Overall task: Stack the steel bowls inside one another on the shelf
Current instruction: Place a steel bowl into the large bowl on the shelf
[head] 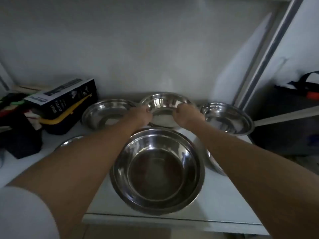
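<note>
Several steel bowls stand on a white shelf (224, 204). At the back middle, a steel bowl (164, 104) is gripped on its near rim by both hands: my left hand (140, 114) on the left side, my right hand (185, 112) on the right. It is tilted toward me. At the front sits a big stack of nested bowls (157, 171), a smaller one inside a larger one. Single bowls stand at the back left (103, 112) and back right (227, 118). My forearms partly hide another bowl at the left (70, 141) and one at the right (213, 163).
A dark box with white lettering (63, 99) and a yellow plastic piece (58, 118) lie at the left among dark clutter. The grey back wall is close behind the bowls. A white panel and metal rail (269, 54) bound the right; a dark bag (296, 94) sits beyond.
</note>
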`<state>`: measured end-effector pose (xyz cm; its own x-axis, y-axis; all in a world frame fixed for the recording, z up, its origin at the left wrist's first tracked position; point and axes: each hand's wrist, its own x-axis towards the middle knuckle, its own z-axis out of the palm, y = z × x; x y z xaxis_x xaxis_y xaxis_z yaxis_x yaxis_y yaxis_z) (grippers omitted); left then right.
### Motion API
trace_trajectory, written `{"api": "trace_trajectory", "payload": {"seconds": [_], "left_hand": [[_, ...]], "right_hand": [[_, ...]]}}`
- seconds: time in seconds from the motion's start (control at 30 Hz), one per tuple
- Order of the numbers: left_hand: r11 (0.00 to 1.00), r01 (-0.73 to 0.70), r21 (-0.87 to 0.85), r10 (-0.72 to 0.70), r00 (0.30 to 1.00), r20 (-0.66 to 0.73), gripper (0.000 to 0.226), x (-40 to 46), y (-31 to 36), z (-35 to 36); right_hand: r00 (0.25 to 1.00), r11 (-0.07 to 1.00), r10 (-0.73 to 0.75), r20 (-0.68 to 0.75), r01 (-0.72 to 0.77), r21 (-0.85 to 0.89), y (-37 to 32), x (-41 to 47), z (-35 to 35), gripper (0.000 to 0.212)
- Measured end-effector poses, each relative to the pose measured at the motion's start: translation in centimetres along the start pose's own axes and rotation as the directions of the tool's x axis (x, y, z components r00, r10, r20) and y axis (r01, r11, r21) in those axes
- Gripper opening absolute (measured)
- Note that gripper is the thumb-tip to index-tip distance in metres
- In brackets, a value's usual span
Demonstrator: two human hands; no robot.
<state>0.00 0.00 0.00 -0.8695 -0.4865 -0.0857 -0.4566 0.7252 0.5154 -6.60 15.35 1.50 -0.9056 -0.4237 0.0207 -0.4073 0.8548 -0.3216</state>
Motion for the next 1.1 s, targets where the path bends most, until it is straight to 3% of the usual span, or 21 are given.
{"api": "trace_trajectory", "payload": {"seconds": [0.1, 0.3, 0.43, 0.67, 0.9, 1.1], "left_hand": [[0.998, 0.056, 0.031, -0.057, 0.998, 0.007, 0.045, 1.3, 0.8, 0.7], [0.972, 0.177, -0.155, -0.174, 0.984, 0.033, 0.043, 3.4, 0.0, 2.0], [0.868, 0.291, -0.402, -0.268, 0.957, 0.112, 0.041, 4.0, -0.3, 2.1], [0.696, 0.231, -0.680, -0.294, 0.956, 0.025, 0.039, 4.5, 0.7, 2.0], [0.722, 0.146, -0.677, -0.280, 0.956, -0.092, 0.041, 2.4, 0.4, -1.7], [0.788, 0.155, -0.595, -0.214, 0.976, -0.030, 0.042, -2.0, -0.5, -6.7]], "right_hand": [[0.998, 0.999, 0.054, -0.014, -0.054, -0.010, 0.9, 1.3, 0.9, 0.041], [0.983, 0.980, 0.184, 0.011, -0.184, 0.080, 2.3, 3.5, 2.4, 0.050], [0.972, 0.945, 0.228, 0.050, -0.233, 0.230, 2.2, 4.1, 2.7, 0.051], [0.932, 0.798, 0.362, 0.030, -0.326, 0.507, 2.7, 4.4, 2.6, 0.054], [0.910, 0.837, 0.405, -0.091, -0.328, 0.438, 0.8, 2.2, -1.3, 0.062], [0.900, 0.842, 0.416, -0.127, -0.329, 0.428, 1.0, -1.4, -3.7, 0.041]]}}
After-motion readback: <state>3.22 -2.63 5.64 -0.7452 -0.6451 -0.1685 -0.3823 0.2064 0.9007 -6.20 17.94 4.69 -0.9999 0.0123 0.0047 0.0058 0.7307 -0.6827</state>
